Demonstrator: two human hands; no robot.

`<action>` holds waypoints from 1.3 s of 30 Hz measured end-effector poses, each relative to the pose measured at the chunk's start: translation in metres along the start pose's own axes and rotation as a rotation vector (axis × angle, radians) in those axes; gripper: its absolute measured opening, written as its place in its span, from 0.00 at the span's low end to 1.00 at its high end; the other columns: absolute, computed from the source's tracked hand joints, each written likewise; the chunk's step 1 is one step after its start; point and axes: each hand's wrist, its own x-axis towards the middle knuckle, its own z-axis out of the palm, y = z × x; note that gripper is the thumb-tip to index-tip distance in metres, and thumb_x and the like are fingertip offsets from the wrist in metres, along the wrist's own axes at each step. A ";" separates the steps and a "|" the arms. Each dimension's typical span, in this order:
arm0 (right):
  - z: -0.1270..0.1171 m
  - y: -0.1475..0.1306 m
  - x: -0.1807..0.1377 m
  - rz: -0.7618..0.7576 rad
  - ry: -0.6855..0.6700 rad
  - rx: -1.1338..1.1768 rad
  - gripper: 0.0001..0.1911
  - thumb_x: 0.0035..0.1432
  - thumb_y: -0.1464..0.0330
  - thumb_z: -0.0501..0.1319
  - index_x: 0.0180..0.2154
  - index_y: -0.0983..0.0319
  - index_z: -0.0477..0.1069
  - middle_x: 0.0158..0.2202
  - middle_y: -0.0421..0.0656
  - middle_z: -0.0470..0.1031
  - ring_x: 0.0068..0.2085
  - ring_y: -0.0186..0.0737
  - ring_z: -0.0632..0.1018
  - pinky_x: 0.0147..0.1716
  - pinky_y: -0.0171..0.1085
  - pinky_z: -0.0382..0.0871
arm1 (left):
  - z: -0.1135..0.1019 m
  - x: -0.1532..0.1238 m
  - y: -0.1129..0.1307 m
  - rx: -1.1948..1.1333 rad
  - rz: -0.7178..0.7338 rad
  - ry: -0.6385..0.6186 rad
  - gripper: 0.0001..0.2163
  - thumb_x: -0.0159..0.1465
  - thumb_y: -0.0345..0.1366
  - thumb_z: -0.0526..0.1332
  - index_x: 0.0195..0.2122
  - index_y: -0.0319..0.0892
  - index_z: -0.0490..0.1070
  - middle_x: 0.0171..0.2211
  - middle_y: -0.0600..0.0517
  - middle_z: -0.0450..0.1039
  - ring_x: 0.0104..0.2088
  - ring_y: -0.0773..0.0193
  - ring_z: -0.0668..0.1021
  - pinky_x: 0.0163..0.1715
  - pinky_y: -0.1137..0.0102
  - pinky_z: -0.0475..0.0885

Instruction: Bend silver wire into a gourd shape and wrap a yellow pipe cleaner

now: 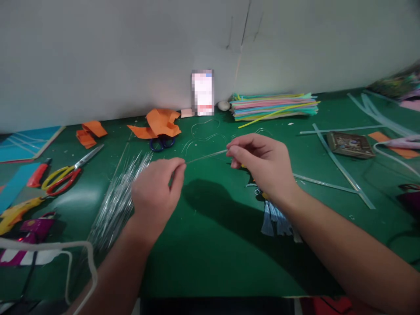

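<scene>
A thin, clear strand [206, 156] stretches nearly level between my two hands above the green table. My left hand [159, 183] pinches its left end between thumb and fingers. At the other end, the fingertips of my right hand [262, 159] are closed on it. Beside and partly behind my left hand lies a bundle of shiny clear strands [113, 201]. Light blue tassels [275, 221] lie under my right wrist, which covers part of them. Whether the strand is wire or plastic line I cannot tell.
Scissors with red and yellow handles [67, 175] and a yellow glue gun [19, 212] lie left. Along the wall are orange scraps [162, 124], a lit phone [203, 92] and coloured pipe cleaners [275, 107]. Clear glue sticks [344, 168] and a small box [350, 144] lie right.
</scene>
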 end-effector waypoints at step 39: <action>0.019 0.055 -0.052 0.206 -0.151 -0.159 0.10 0.53 0.60 0.65 0.31 0.61 0.74 0.26 0.40 0.75 0.24 0.32 0.72 0.23 0.34 0.67 | 0.064 -0.021 0.026 -1.232 -0.965 -0.097 0.07 0.57 0.36 0.68 0.32 0.40 0.72 0.28 0.53 0.77 0.29 0.66 0.81 0.24 0.75 0.73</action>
